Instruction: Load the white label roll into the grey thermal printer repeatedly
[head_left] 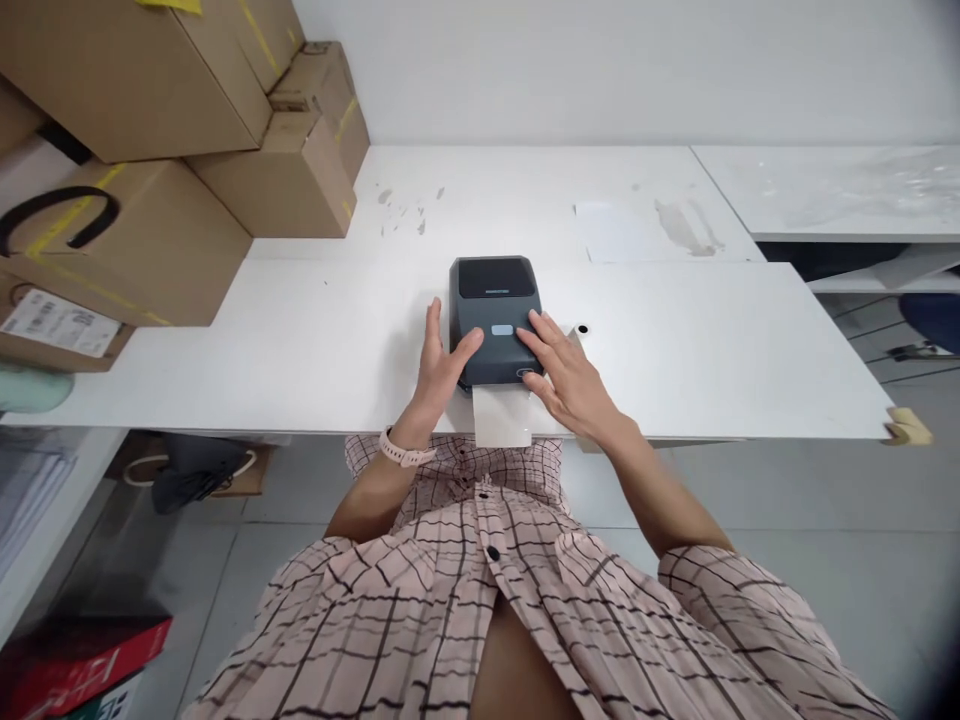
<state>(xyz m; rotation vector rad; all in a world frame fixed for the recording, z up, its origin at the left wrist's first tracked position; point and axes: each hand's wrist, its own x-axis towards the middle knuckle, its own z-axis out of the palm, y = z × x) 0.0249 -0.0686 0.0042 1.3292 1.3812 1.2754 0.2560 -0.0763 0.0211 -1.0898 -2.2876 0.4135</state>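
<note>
A dark grey label printer (496, 310) sits on the white table (337, 350) near its front edge. From its front slot a strip of white label paper (502, 418) hangs over the table edge. My left hand (441, 368) is at the printer's left side, thumb reaching over the top, other fingers stretched along the side. My right hand (571, 385) lies over the front right corner, fingers spread on the lid. Just behind the right hand, partly hidden, is a small white roll (582, 330) with a dark core.
Cardboard boxes (135, 230) are stacked at the left, one with a black strap (60, 205). A sheet of paper (611, 232) lies at the back. A tan padded corner (907, 427) sticks out at the right. A red box (82, 665) stands on the floor.
</note>
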